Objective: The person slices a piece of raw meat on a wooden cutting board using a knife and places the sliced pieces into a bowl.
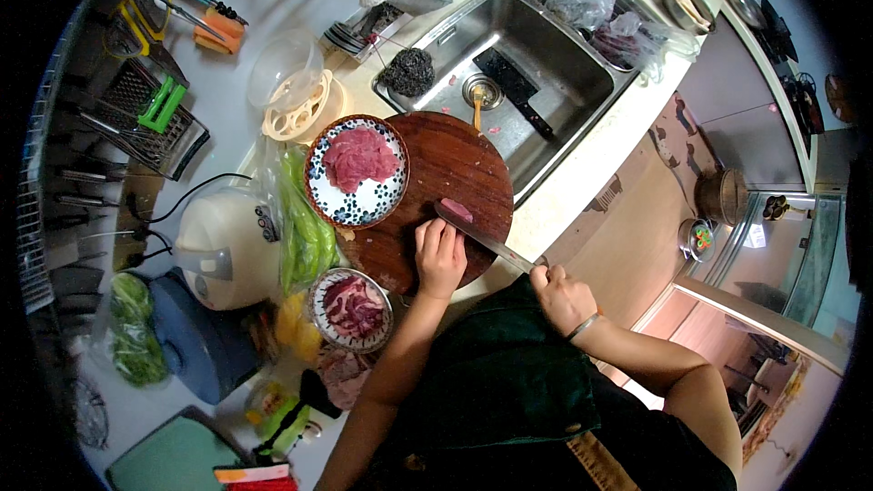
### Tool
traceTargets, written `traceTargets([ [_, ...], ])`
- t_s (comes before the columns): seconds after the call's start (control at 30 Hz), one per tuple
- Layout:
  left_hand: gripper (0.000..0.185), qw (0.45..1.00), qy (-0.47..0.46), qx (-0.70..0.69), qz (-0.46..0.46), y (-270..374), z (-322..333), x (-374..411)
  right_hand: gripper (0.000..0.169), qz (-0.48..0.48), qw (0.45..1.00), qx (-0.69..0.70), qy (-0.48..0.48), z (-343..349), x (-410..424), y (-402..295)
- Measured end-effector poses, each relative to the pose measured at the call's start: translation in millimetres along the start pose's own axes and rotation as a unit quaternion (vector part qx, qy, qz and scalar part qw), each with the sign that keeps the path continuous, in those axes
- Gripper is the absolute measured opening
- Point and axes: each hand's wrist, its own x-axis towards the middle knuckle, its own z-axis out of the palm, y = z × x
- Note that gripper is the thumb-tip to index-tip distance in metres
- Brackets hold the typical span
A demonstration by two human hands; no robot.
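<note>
My right hand [565, 296] grips the handle of a kitchen knife [487, 240]. Its blade slants across a round wooden cutting board [436, 150]. Just beyond the blade lies a small slice of raw meat [457, 209]. My left hand [440, 256] rests on the board close to the near side of the blade, fingers bent downward; whatever may be under them is hidden. A patterned plate [348, 208] sits on the board's left part and carries a pile of sliced pink meat [361, 157].
A smaller bowl [317, 327] of darker meat [353, 307] stands left of my left forearm. Bagged green vegetables [303, 218] lie beside the board. Beyond it, the steel sink [573, 61] holds a black cleaver [511, 82]. A scouring pad [408, 71] sits at the sink's rim.
</note>
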Motion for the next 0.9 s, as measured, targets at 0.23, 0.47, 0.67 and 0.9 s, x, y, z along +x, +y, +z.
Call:
traceTargets([
  [0.23, 0.025, 1.000, 0.009, -0.016, 0.015, 2, -2, 3, 0.018, -0.004, 1.000, 0.015, 0.005, 10, 19, -4],
  [0.47, 0.024, 1.000, 0.013, -0.017, 0.018, 4, -4, 6, 0.019, -0.003, 0.999, 0.047, -0.014, 20, 31, -3],
  [0.67, 0.022, 0.999, 0.033, -0.026, 0.016, 4, -2, 6, 0.019, 0.013, 0.998, 0.040, -0.044, 15, -8, 14],
  [0.9, 0.019, 0.999, 0.008, -0.045, 0.026, 8, -4, 13, 0.019, 0.008, 0.995, 0.078, -0.054, 25, 44, 6],
])
